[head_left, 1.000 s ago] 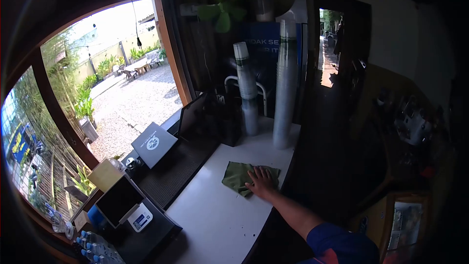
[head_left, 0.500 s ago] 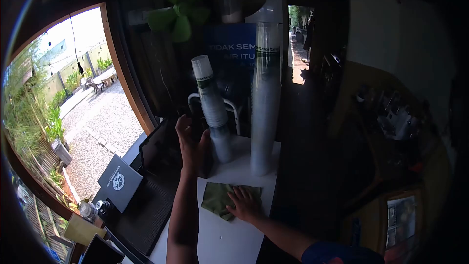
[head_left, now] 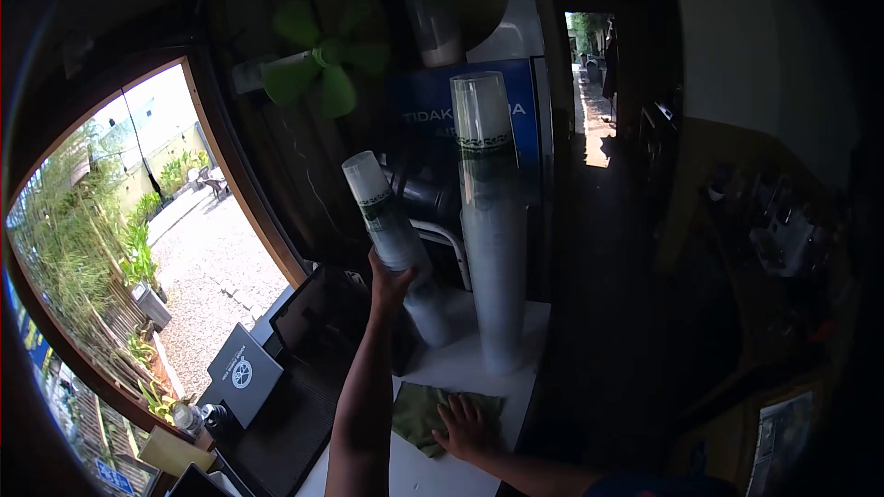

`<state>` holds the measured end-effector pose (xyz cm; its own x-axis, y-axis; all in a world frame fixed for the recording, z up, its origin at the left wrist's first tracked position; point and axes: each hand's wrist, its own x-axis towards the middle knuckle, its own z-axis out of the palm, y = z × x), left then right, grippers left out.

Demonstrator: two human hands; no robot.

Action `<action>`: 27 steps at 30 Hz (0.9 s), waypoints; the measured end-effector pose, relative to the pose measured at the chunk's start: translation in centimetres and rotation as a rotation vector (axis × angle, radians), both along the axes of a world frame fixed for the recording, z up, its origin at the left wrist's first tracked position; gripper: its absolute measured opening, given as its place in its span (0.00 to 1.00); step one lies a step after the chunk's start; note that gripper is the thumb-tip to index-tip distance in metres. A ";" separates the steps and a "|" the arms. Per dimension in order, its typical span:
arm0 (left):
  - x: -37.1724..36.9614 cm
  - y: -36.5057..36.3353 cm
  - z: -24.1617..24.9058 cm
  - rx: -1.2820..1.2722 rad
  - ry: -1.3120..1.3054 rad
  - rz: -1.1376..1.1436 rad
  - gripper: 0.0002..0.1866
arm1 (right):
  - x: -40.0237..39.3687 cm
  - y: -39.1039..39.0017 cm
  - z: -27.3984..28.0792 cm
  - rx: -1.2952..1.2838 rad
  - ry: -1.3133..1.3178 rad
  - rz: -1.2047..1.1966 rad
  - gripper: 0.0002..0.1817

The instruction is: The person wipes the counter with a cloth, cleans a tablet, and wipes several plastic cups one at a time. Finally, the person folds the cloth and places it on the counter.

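- The left hand (head_left: pixel 390 287), arm stretched forward, curls its fingers around a shorter stack of clear plastic cups (head_left: pixel 396 241) on the white counter (head_left: pixel 444 370).
- The right hand (head_left: pixel 463 430) lies flat, fingers loosely apart, on a green cloth (head_left: pixel 417 412).
- A taller stack of clear plastic cups (head_left: pixel 493 248) stands just right; a black mat (head_left: pixel 284 437) lies left.
- White surface shows between cloth and stacks; the counter's right edge runs near the taller stack.

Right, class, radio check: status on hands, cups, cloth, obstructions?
Left hand around shorter cup stack. Right hand flat on green cloth. Taller cup stack close beside the shorter; possible knock risk.
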<state>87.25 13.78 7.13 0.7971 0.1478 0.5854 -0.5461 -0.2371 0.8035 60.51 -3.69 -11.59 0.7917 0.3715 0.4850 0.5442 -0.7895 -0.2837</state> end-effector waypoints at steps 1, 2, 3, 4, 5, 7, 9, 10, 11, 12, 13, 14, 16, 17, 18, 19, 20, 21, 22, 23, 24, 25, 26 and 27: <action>-0.4 -0.5 0.5 -0.011 -0.037 0.007 0.53 | 0.0 0.0 0.0 0.004 -0.001 0.003 0.35; -0.7 -1.1 1.0 -0.021 -0.074 0.014 0.53 | 0.0 -0.1 0.1 0.008 -0.003 0.006 0.35; -0.9 -1.3 1.4 -0.031 -0.111 0.020 0.52 | 0.0 -0.2 0.2 0.012 -0.003 0.008 0.35; -0.8 -1.3 1.6 -0.028 -0.075 -0.014 0.52 | 0.1 -0.2 0.2 0.012 0.011 0.012 0.35; -0.7 -1.1 2.0 -0.026 -0.038 -0.044 0.52 | 0.1 -0.2 0.2 0.011 0.026 0.018 0.35; -1.2 -1.3 2.8 -0.035 0.015 -0.056 0.51 | 0.1 -0.3 -0.2 0.018 0.053 0.035 0.35; -1.4 -1.6 3.1 -0.036 0.016 -0.008 0.50 | 0.2 -0.3 -0.8 0.036 0.068 0.048 0.35; -1.4 -1.7 3.4 -0.037 0.015 0.015 0.49 | 0.2 -0.4 -0.8 0.025 0.083 0.053 0.35; -1.3 -1.8 3.9 -0.037 -0.009 0.029 0.48 | 0.2 -0.5 -0.7 0.015 0.096 0.057 0.36; -1.2 -1.7 4.4 -0.028 -0.029 0.054 0.47 | 0.3 -0.5 -0.6 0.006 0.108 0.060 0.36; -1.9 -2.1 6.1 -0.019 -0.050 0.079 0.47 | 0.5 -0.5 -0.6 -0.001 0.107 0.064 0.36; -2.2 -2.3 7.5 -0.010 -0.070 0.106 0.46 | 0.5 -0.5 -0.6 -0.008 0.107 0.069 0.36; -2.2 -1.9 10.1 -0.036 -0.167 0.116 0.45 | 0.5 -0.5 -0.7 -0.015 0.102 0.085 0.36; -2.8 -1.5 11.8 -0.014 -0.200 0.156 0.45 | 0.6 -0.5 -0.7 -0.015 0.099 0.093 0.36; -4.0 -1.3 13.3 0.005 -0.230 0.194 0.45 | 0.6 -0.6 -0.7 -0.016 0.097 0.098 0.36; -5.9 -1.8 15.1 -0.006 -0.242 0.227 0.46 | 0.7 -0.7 -0.8 -0.017 0.095 0.103 0.36; -8.3 -2.6 17.1 -0.017 -0.255 0.261 0.47 | 0.8 -0.7 -0.9 -0.018 0.094 0.107 0.36; -10.0 -2.3 18.0 -0.028 -0.266 0.298 0.48 | 0.8 -0.7 -1.0 -0.019 0.094 0.113 0.36; -10.8 0.0 17.6 0.060 -0.323 0.334 0.49 | 0.7 -0.7 -0.9 -0.016 0.095 0.118 0.36; -12.7 0.8 17.5 0.062 -0.342 0.369 0.49 | 0.9 -0.8 -0.7 -0.012 0.094 0.125 0.36; -15.1 1.4 17.2 0.065 -0.363 0.404 0.49 | 0.9 -0.8 -0.8 -0.008 0.093 0.132 0.37; -17.8 1.7 16.7 0.041 -0.335 0.458 0.49 | 0.9 -0.5 -1.2 -0.010 0.102 0.133 0.37; -20.5 2.0 15.6 0.016 -0.310 0.509 0.48 | 1.0 -0.5 -1.3 -0.009 0.096 0.139 0.37; -23.2 2.5 13.9 -0.041 -0.267 0.574 0.44 | 1.0 -0.6 -1.4 -0.009 0.092 0.144 0.37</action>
